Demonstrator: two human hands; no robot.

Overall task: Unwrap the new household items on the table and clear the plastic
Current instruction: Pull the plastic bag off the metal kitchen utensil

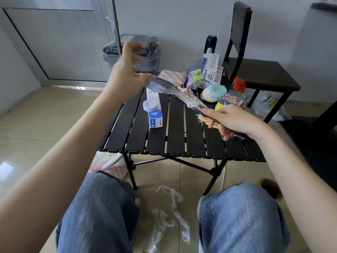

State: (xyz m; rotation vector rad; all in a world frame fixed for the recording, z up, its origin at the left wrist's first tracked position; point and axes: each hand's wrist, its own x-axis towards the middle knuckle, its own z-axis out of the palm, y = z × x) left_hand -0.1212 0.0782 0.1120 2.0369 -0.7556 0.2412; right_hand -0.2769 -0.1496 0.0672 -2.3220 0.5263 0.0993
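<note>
Both hands are up over the slatted black table [176, 125] with a stretched strip of clear plastic wrap [175, 93] pulled between them. The left hand [127, 73] pinches the upper end – its fingers are blurred. The right hand [231, 119] is closed around the lower end, along with a yellow-orange item [207, 120] I can't make out. More wrapped stuff sits at the table's far right corner – a blue box [155, 110] lies nearer the left, and loose plastic scraps [169, 212] are on the floor between the knees.

blue-white box [155, 114], "deli", "S760"
</note>
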